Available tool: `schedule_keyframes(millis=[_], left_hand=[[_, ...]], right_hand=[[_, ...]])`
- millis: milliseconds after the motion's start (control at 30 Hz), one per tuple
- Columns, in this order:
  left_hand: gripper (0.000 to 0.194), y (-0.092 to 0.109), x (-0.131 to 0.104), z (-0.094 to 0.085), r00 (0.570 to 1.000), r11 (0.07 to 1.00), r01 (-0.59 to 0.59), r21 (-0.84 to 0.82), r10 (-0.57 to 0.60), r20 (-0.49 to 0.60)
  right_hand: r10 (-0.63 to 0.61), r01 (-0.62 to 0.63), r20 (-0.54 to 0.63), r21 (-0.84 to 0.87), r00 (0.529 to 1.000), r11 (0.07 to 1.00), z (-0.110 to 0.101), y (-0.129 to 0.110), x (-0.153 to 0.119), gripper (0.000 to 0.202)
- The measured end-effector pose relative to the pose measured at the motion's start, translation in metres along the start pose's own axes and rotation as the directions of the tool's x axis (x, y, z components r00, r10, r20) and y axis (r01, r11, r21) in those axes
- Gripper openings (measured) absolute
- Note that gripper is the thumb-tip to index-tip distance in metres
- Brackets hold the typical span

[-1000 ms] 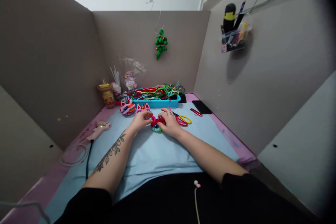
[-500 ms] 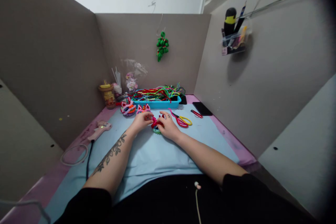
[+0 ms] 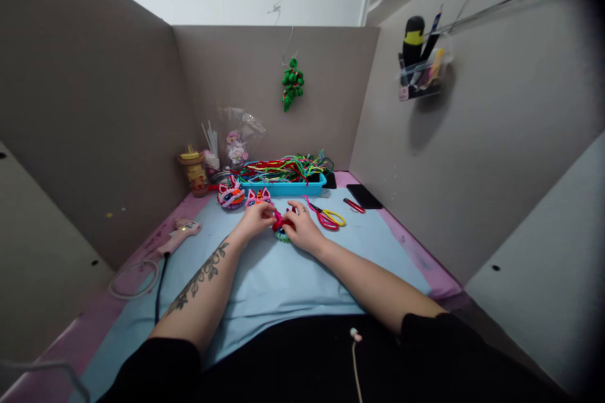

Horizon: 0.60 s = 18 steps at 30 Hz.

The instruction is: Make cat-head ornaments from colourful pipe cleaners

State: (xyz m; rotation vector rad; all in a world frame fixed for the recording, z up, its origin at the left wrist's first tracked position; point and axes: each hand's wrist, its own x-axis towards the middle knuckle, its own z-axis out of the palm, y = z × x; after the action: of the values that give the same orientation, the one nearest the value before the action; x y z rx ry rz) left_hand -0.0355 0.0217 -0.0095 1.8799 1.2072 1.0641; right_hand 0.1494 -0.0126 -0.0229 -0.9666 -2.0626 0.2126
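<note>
Between my two hands is a small braided cord figure, red and pink above with blue and green at its lower edge. My left hand pinches its upper left side with bent fingers. From the other side, my right hand grips the red part; its fingers hide much of the piece. Just beyond my left hand lies a pink cord figure with ears and an orange horn. A similar multicoloured figure sits to its left. Scissors with red and yellow handles rest right of my right hand.
A blue tray of coloured cords stands at the back. To the right lie red-handled snips and a black phone. A pink corded tool is at left, near a cup. Partitions enclose the table.
Both hands stay in nearly the same place, holding the cord figure. Only slight shifts of the fingers and of the camera show.
</note>
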Motion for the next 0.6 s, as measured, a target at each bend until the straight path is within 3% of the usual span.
schedule_keyframes(millis=[200, 433, 600], left_hand=[[0.024, -0.0015, 0.0010, 0.0009, 1.000, 0.999, 0.006, -0.035, -0.006, 0.013], [0.045, -0.0028, 0.0021, -0.0035, 0.999, 1.000, -0.025, 0.010, 0.025, 0.027], [0.041, 0.0014, 0.0023, -0.0042, 0.997, 0.998, 0.067, 0.017, -0.067, -0.038]], right_hand=[[0.003, -0.003, -0.003, -0.008, 1.000, 1.000, -0.0004, 0.0001, 0.0003, 0.012], [-0.016, 0.016, -0.024, -0.004, 1.000, 1.000, 0.0010, 0.0027, -0.0002, 0.014], [-0.019, 0.022, -0.094, 0.022, 0.995, 1.000, -0.0043, -0.0005, 0.0006, 0.022]])
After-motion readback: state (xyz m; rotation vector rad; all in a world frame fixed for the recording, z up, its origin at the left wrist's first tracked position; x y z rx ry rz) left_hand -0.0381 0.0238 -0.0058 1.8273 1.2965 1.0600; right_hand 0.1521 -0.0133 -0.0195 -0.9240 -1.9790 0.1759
